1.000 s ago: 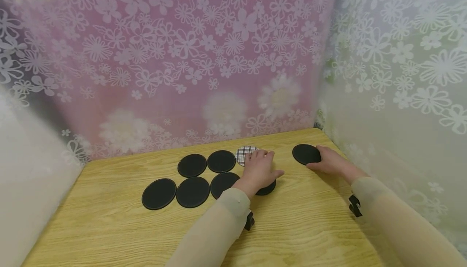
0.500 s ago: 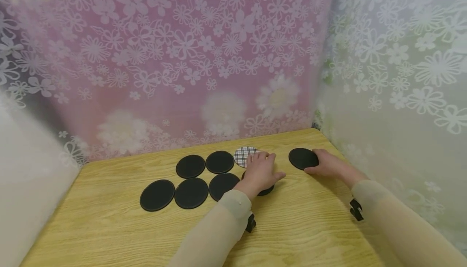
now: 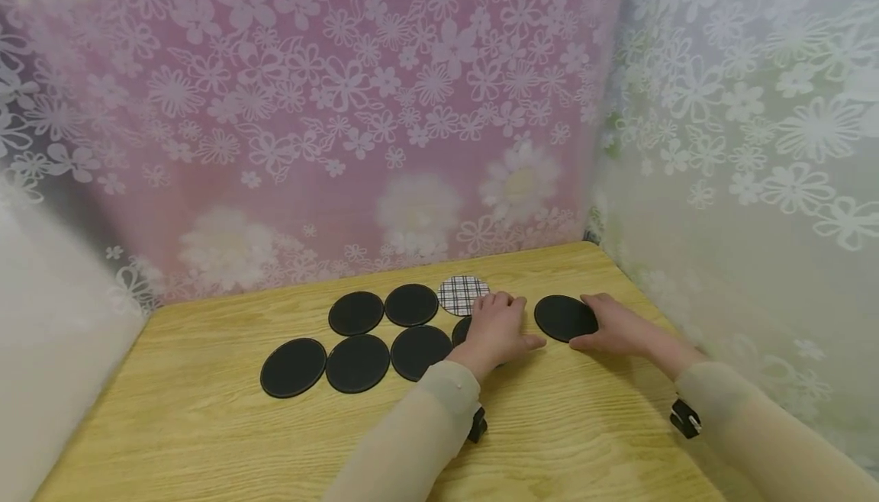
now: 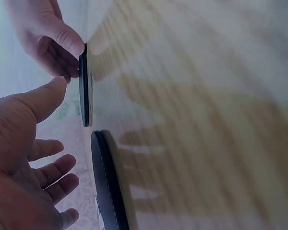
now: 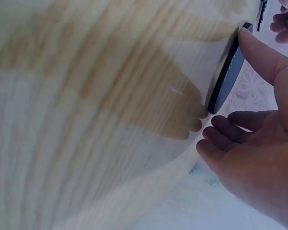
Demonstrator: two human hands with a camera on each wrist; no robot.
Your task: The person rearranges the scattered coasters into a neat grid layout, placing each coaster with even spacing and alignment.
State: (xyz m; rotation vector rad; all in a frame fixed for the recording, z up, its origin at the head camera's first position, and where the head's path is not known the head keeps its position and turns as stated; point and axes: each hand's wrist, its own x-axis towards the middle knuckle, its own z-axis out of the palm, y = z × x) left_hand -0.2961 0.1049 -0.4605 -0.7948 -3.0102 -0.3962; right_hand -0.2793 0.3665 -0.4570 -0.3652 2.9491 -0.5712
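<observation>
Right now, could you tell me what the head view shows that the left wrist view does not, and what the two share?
Only the head view shows the plaid coaster, the five black coasters lying flat to the left, the floral curtains and both sleeves. Only the left wrist view shows two coasters edge-on, with the left hand's palm above the nearer one. Both show the wooden table, the left hand, the right hand and the black coaster its thumb touches.
</observation>
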